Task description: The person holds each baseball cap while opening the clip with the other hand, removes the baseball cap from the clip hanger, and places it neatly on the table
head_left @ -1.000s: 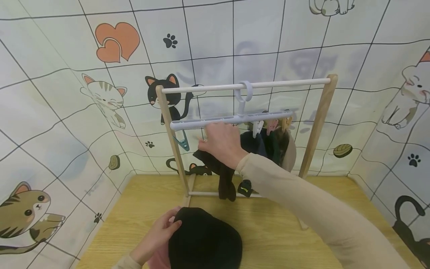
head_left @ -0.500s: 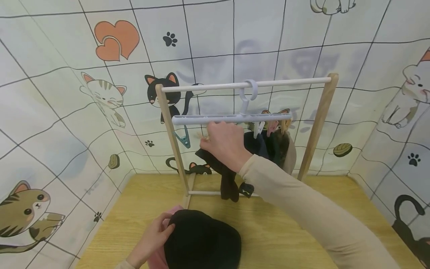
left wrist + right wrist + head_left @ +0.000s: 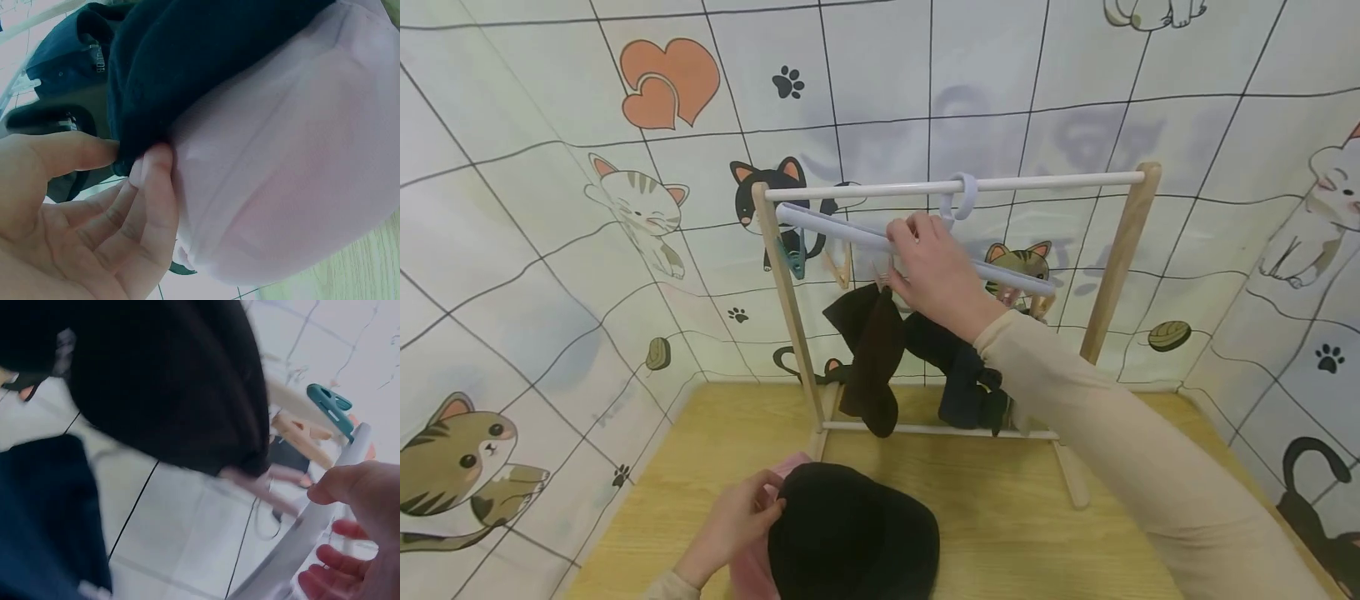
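A small wooden drying rack [image 3: 1116,250] stands on the wooden table [image 3: 985,517], and everything here sits around it. From its white top rail [image 3: 1037,180] hangs a pale clip hanger [image 3: 850,232], hooked near the middle of the rail and tilted so that its left end rides high against the rack's left post while its right end dips lower. The person's right hand [image 3: 936,271] reaches up under the rail and grips the hanger's bar, thumb on one side and fingers curled round the other, as the right wrist view shows [image 3: 359,534]. Just below that hand a dark brown sock [image 3: 872,358] hangs from a clip, and just to its right a dark navy sock [image 3: 958,379] hangs down toward the rack's bottom crossbar. A teal clip [image 3: 792,257] dangles from the hanger's high end beside the left post, with wooden-coloured clips [image 3: 838,268] next along. In front of the rack, at the near edge of the table, the left hand [image 3: 737,521] pinches the rim of a black garment [image 3: 853,537] between thumb and fingers; that dark cloth lies over a pink mesh bag [image 3: 294,169], and the fingertips touch the pink mesh as well. The two hands are well apart, one up at the hanger, one down at the bundle.
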Action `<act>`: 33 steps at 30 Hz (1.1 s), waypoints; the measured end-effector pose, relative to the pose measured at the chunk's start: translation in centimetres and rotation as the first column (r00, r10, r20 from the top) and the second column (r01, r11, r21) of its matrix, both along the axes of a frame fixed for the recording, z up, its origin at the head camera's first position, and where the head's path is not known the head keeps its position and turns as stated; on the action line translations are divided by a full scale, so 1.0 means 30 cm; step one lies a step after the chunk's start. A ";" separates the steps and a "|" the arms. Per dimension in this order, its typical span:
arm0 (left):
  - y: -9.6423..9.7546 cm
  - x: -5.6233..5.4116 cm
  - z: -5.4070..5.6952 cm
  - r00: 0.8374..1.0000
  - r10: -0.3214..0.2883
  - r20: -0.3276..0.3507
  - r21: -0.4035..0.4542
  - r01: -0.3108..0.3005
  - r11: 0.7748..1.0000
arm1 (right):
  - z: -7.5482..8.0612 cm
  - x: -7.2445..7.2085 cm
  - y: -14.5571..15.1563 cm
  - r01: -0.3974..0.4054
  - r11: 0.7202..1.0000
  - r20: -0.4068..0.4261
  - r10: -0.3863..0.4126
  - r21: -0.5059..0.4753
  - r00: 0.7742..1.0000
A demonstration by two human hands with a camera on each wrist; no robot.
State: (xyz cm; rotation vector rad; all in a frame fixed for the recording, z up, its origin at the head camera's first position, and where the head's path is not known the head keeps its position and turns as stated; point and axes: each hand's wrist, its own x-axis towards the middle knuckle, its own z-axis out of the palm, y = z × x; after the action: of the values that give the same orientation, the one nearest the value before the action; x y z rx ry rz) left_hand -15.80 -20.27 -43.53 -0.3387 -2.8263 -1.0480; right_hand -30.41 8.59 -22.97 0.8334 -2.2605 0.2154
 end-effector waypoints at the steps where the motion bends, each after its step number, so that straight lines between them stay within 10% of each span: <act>1: -0.002 -0.002 0.002 1.000 -0.007 -0.002 -0.004 0.007 1.000 | 0.001 -0.011 0.007 -0.008 1.000 0.001 0.008 0.005 1.000; 21: 0.000 -0.022 0.011 1.000 -0.028 0.002 -0.020 0.028 0.999 | 0.000 -0.039 0.018 0.147 0.971 0.087 -0.166 0.190 0.982; 33: 0.059 -0.086 0.119 0.998 0.050 -0.031 -0.120 -0.054 0.991 | 0.040 -0.041 0.006 0.146 0.956 0.255 -0.212 0.256 0.943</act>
State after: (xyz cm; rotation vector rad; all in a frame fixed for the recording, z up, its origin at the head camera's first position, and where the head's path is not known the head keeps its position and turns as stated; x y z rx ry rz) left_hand -18.38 -18.51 -39.97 -0.2861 -2.8631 -0.8581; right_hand -31.63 8.76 -21.76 0.7445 -2.6522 -0.0222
